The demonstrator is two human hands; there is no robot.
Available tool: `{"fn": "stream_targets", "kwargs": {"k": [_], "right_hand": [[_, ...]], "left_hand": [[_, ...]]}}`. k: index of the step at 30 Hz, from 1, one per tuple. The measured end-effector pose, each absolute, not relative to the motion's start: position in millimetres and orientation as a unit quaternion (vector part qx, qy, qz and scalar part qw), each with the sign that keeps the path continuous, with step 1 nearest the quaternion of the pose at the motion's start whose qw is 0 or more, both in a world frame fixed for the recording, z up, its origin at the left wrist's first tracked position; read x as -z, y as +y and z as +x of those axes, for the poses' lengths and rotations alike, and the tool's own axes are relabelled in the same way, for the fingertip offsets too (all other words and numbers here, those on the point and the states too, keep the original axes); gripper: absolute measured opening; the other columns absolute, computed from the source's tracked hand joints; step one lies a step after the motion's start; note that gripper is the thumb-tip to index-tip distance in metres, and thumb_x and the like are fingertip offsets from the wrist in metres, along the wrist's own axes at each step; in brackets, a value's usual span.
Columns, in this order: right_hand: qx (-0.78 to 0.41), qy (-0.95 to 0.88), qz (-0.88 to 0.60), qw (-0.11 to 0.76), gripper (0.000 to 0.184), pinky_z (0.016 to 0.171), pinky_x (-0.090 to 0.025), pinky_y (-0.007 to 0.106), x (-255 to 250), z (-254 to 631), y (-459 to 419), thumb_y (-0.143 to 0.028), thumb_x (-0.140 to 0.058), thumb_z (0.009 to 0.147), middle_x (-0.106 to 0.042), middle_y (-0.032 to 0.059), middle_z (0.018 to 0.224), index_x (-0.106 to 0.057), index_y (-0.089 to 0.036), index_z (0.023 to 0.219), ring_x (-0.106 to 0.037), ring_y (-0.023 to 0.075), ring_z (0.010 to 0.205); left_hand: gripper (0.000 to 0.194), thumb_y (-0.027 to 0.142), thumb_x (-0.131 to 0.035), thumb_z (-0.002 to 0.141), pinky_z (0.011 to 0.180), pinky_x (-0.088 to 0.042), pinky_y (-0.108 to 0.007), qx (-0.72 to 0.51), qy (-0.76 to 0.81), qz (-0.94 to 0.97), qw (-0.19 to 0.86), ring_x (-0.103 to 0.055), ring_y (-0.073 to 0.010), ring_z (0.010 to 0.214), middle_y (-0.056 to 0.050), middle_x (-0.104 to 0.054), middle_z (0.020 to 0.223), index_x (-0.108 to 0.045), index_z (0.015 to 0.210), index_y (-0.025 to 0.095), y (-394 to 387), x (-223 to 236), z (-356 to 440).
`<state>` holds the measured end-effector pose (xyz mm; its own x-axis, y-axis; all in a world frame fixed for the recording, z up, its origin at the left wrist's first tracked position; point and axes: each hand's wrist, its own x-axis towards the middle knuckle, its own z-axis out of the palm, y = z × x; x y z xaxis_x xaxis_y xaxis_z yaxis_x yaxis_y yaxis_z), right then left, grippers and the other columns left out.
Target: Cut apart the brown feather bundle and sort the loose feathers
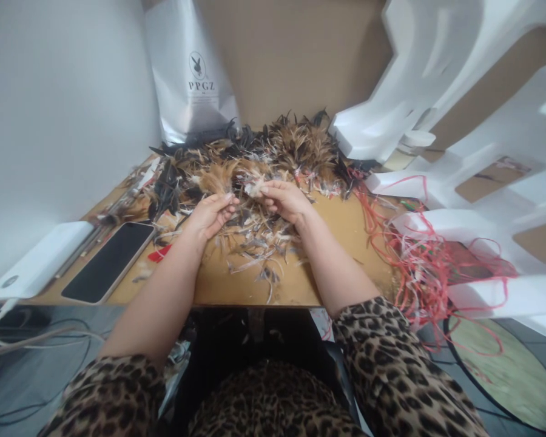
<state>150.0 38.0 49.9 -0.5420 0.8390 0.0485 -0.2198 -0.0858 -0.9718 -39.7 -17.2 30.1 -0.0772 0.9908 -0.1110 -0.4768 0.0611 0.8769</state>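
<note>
Over the front of a feather pile, my left hand is closed in a pinch at the base of a tan feather bunch. A little to its right, my right hand pinches pale fluffy feather down between thumb and forefinger. The two hands are slightly apart. Beneath and in front of them lie loose feather scraps. Behind stands a thicker heap of brown and black feathers. Fine details at the fingertips are blurred.
A phone and a white power bank with a cable lie at the left of the wooden table. A silver bag stands behind. Tangled red strings hang over the right edge, by white foam pieces.
</note>
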Motion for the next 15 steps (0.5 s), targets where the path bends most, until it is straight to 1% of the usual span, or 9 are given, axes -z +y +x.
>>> {"fn": "stream_targets", "kwargs": {"k": [2, 4, 6, 8, 10, 13, 14, 15], "right_hand": [[-0.721, -0.515, -0.261, 0.383, 0.024, 0.04, -0.024, 0.015, -52.2, 150.8, 36.5, -0.027, -0.072, 0.061, -0.062, 0.0006, 0.071, -0.06, -0.012, 0.076, -0.039, 0.0026, 0.047], [-0.736, -0.5, -0.254, 0.379, 0.025, 0.039, -0.025, 0.014, -53.3, 150.9, 34.7, -0.026, -0.073, 0.06, -0.062, 0.0004, 0.069, -0.06, -0.011, 0.074, -0.039, 0.0019, 0.046], [-0.74, -0.507, -0.245, 0.367, 0.025, 0.038, -0.025, 0.014, -55.4, 152.8, 32.6, -0.027, -0.074, 0.06, -0.062, -0.0003, 0.067, -0.059, -0.011, 0.073, -0.04, 0.0017, 0.046], [-0.733, -0.549, -0.229, 0.33, 0.025, 0.038, -0.025, 0.014, -60.1, 158.1, 29.7, -0.029, -0.074, 0.06, -0.063, -0.0006, 0.065, -0.059, -0.012, 0.07, -0.039, 0.0017, 0.044], [-0.701, -0.629, -0.216, 0.259, 0.025, 0.038, -0.026, 0.015, -67.2, 165.7, 25.9, -0.031, -0.074, 0.062, -0.064, 0.0004, 0.064, -0.061, -0.011, 0.069, -0.039, 0.0018, 0.042], [-0.598, -0.75, -0.251, 0.132, 0.024, 0.044, -0.034, 0.017, -76.3, 174.1, 21.4, -0.032, -0.072, 0.065, -0.065, 0.0016, 0.062, -0.067, -0.01, 0.073, -0.044, 0.0037, 0.045], [-0.56, -0.773, -0.275, 0.116, 0.023, 0.047, -0.037, 0.018, -77.3, 174.6, 21.0, -0.031, -0.071, 0.066, -0.065, 0.0015, 0.062, -0.069, -0.01, 0.075, -0.047, 0.0046, 0.048], [-0.526, -0.788, -0.299, 0.117, 0.022, 0.051, -0.04, 0.018, -77.1, 173.9, 21.1, -0.029, -0.07, 0.066, -0.065, 0.0012, 0.062, -0.07, -0.01, 0.076, -0.049, 0.0054, 0.051]], "left_hand": [[0.003, 0.01, -0.066, 0.073, 0.043, -0.043, -0.01, -0.61, 0.399, 0.318, 0.606, -0.057, -0.0038, 0.05, -0.005, -0.068, 0.07, -0.064, 0.072, 0.008, -16.9, -29.6, -40.6], [0.003, 0.011, -0.066, 0.073, 0.043, -0.044, -0.011, -0.61, 0.389, 0.324, 0.609, -0.057, -0.004, 0.051, -0.005, -0.068, 0.073, -0.064, 0.073, 0.008, -16.7, -28.8, -41.5], [0.003, 0.011, -0.066, 0.074, 0.044, -0.044, -0.011, -0.611, 0.382, 0.328, 0.611, -0.058, -0.0042, 0.052, -0.005, -0.069, 0.075, -0.064, 0.073, 0.008, -16.7, -28.3, -42.3], [0.004, 0.012, -0.067, 0.073, 0.044, -0.044, -0.011, -0.612, 0.377, 0.33, 0.612, -0.059, -0.0045, 0.053, -0.005, -0.069, 0.076, -0.065, 0.073, 0.009, -16.9, -28.2, -42.7], [0.004, 0.012, -0.067, 0.073, 0.043, -0.044, -0.012, -0.612, 0.374, 0.329, 0.614, -0.059, -0.0049, 0.053, -0.005, -0.069, 0.076, -0.065, 0.073, 0.009, -17.1, -28.3, -43.0], [0.005, 0.013, -0.068, 0.072, 0.043, -0.044, -0.012, -0.607, 0.38, 0.328, 0.615, -0.059, -0.005, 0.053, -0.005, -0.069, 0.075, -0.064, 0.074, 0.01, -17.3, -29.1, -42.9], [0.005, 0.013, -0.068, 0.072, 0.043, -0.044, -0.012, -0.605, 0.383, 0.329, 0.615, -0.058, -0.0049, 0.052, -0.005, -0.068, 0.075, -0.064, 0.074, 0.01, -17.4, -29.5, -42.7], [0.006, 0.013, -0.068, 0.072, 0.043, -0.043, -0.012, -0.603, 0.385, 0.331, 0.615, -0.058, -0.0048, 0.052, -0.005, -0.068, 0.075, -0.064, 0.074, 0.01, -17.5, -29.9, -42.5]]}}
